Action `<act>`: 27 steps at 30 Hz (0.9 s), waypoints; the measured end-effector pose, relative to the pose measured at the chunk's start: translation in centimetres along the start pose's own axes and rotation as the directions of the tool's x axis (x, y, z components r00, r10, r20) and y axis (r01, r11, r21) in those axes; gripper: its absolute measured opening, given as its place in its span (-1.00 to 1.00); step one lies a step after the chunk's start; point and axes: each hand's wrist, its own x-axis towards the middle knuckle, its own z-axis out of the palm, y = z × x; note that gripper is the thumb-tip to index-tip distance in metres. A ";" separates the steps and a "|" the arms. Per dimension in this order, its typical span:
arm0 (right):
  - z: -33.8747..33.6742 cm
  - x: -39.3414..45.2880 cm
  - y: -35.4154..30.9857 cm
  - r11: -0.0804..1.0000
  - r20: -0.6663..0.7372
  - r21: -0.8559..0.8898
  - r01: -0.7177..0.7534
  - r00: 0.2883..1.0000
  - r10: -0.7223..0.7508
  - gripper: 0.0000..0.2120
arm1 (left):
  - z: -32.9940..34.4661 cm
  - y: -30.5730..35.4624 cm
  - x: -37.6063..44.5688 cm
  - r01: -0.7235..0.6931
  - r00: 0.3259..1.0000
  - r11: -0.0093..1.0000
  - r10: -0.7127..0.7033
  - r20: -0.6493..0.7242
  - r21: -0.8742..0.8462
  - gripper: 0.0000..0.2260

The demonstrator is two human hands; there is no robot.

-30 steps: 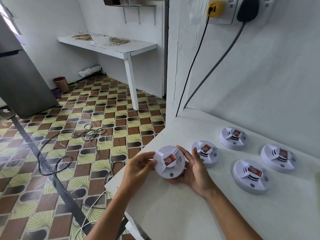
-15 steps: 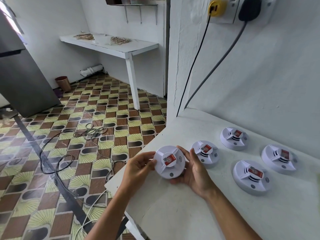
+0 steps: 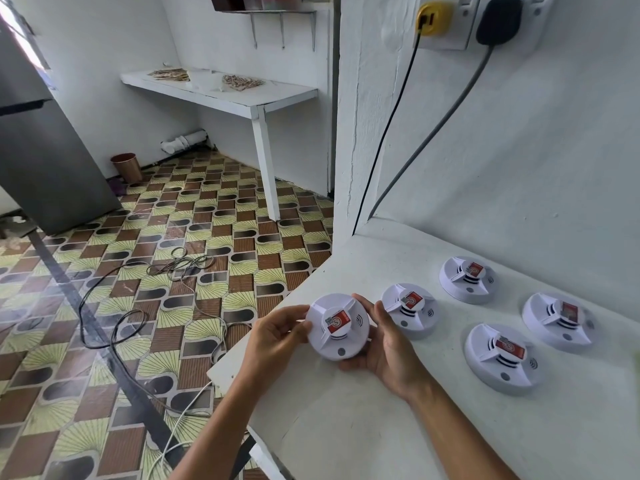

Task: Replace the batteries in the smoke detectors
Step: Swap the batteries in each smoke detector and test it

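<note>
Item: smoke detector (image 3: pixel 337 326), white, round, red label at its centre, face toward the camera; held just above the tabletop (image 3: pixel 381 427) near its left front edge. Left hand (image 3: pixel 277 336): fingers curled round the unit's left rim, thumb on the face side. Right hand (image 3: pixel 389 344): palm cupped beneath and behind the right rim, fingertips (image 3: pixel 363 303) curled over the upper edge, wrist angled in from the lower right. Both forearms rise from the bottom of the view and converge on the unit. Step in hand, judged: opening the housing to reach the battery, probably by twisting the cover against its base. Done well, one hand anchors the base while the other turns the cover evenly, with pressure on the rim rather than on the label or the vents; the unit is best kept low over the tabletop in case a part drops free. No battery is visible. Further stock: four matching detectors on the tabletop, one just beside the right hand (image 3: pixel 410 310), one toward the back edge (image 3: pixel 465 278), one near the right edge (image 3: pixel 557 322), one in front of that (image 3: pixel 502 356). Behind: white wall, two plugged sockets, cables running down to the tabletop's back corner.
</note>
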 end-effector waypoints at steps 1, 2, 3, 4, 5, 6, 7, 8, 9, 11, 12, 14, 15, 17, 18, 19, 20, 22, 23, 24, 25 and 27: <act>0.0 0.0 0.0 1.000 0.000 0.000 0.001 1.000 -0.001 -0.49 | 0.0 -0.1 0.0 0.003 1.000 1.000 -0.003 -0.003 -0.004 -0.81; 0.0 -0.1 -0.1 1.000 0.000 0.000 0.002 1.000 -0.002 -0.50 | 0.0 -0.1 0.0 0.004 1.000 1.000 -0.004 -0.004 -0.006 -0.81; 0.0 -0.1 -0.1 1.000 -0.001 0.002 0.003 1.000 -0.003 -0.51 | 0.0 -0.2 0.1 0.004 1.000 1.000 -0.004 -0.005 -0.004 -0.82; 0.0 -0.1 -0.1 1.000 -0.002 0.003 0.003 1.000 -0.003 -0.52 | 0.0 -0.2 0.1 0.004 1.000 1.000 -0.004 -0.004 -0.001 -0.81; 0.0 -0.1 0.0 1.000 -0.003 0.003 0.005 1.000 -0.005 -0.55 | -0.1 -0.2 0.1 0.005 1.000 1.000 -0.005 -0.004 0.000 -0.81; 0.0 -0.1 0.0 1.000 -0.001 0.002 0.007 1.000 -0.007 -0.57 | -0.1 -0.3 0.1 0.005 1.000 1.000 -0.005 -0.004 -0.001 -0.81; 0.0 0.0 0.0 1.000 -0.001 0.003 0.009 1.000 -0.009 -0.57 | -0.1 -0.3 0.1 0.006 1.000 1.000 -0.006 -0.005 -0.002 -0.81; 0.0 0.0 0.0 1.000 -0.001 0.004 0.011 1.000 -0.011 -0.55 | -0.1 -0.3 0.1 0.006 1.000 1.000 -0.006 -0.005 -0.001 -0.81; 0.0 0.0 0.1 1.000 0.001 0.003 0.013 1.000 -0.013 -0.53 | -0.1 -0.3 0.1 0.006 1.000 1.000 -0.006 -0.008 0.001 -0.81; 0.0 0.0 0.1 1.000 0.007 0.001 0.016 1.000 -0.016 -0.53 | -0.1 -0.3 0.1 0.007 1.000 1.000 -0.007 -0.010 0.000 -0.81; 0.0 0.0 0.0 1.000 0.007 0.001 0.017 1.000 -0.017 -0.54 | 0.0 -0.3 0.1 0.009 1.000 1.000 -0.009 -0.009 -0.003 -0.81; 0.1 -0.1 0.0 1.000 0.007 -0.006 0.019 1.000 -0.019 -0.55 | -0.1 -0.4 0.1 0.016 1.000 1.000 -0.016 -0.008 -0.011 -0.81; 0.1 -0.1 0.0 1.000 0.010 -0.012 0.020 1.000 -0.020 -0.54 | -0.1 -0.5 0.2 0.018 1.000 1.000 -0.018 -0.008 -0.013 -0.81; 0.1 -0.1 0.0 1.000 0.013 -0.014 0.018 1.000 -0.018 -0.53 | -0.1 -0.5 0.2 0.020 1.000 1.000 -0.020 -0.008 -0.014 -0.81; 0.2 -0.1 0.0 1.000 0.011 -0.011 0.018 1.000 -0.018 -0.54 | -0.1 -0.4 0.2 0.019 1.000 1.000 -0.019 -0.005 -0.016 -0.81; 0.2 -0.1 0.0 1.000 0.009 -0.008 0.018 1.000 -0.018 -0.54 | 0.0 -0.3 0.2 0.018 1.000 1.000 -0.018 -0.003 -0.018 -0.81; 0.1 -0.1 0.0 1.000 0.009 -0.007 0.020 1.000 -0.020 -0.55 | 0.0 -0.3 0.1 0.016 1.000 1.000 -0.017 -0.001 -0.020 -0.81; 0.1 -0.1 0.0 1.000 0.013 -0.012 0.024 1.000 -0.024 -0.55 | 0.1 -0.1 0.1 0.015 1.000 1.000 -0.015 0.001 -0.022 -0.81; 0.1 -0.1 0.0 1.000 0.016 -0.014 0.024 1.000 -0.024 -0.55 | 0.1 -0.1 0.1 0.015 1.000 1.000 -0.015 0.001 -0.023 -0.81; 0.1 -0.1 0.0 1.000 0.017 -0.013 0.023 1.000 -0.023 -0.55 | 0.1 -0.1 0.0 0.015 1.000 1.000 -0.015 0.001 -0.023 -0.81; 0.1 -0.1 0.0 1.000 0.016 -0.009 0.021 1.000 -0.021 -0.55 | 0.1 -0.1 0.0 0.015 1.000 1.000 -0.015 0.001 -0.023 -0.82; 0.1 -0.1 0.0 1.000 0.012 -0.003 0.020 1.000 -0.020 -0.54 | 0.1 0.0 0.0 0.017 1.000 0.999 -0.017 0.000 -0.028 -0.82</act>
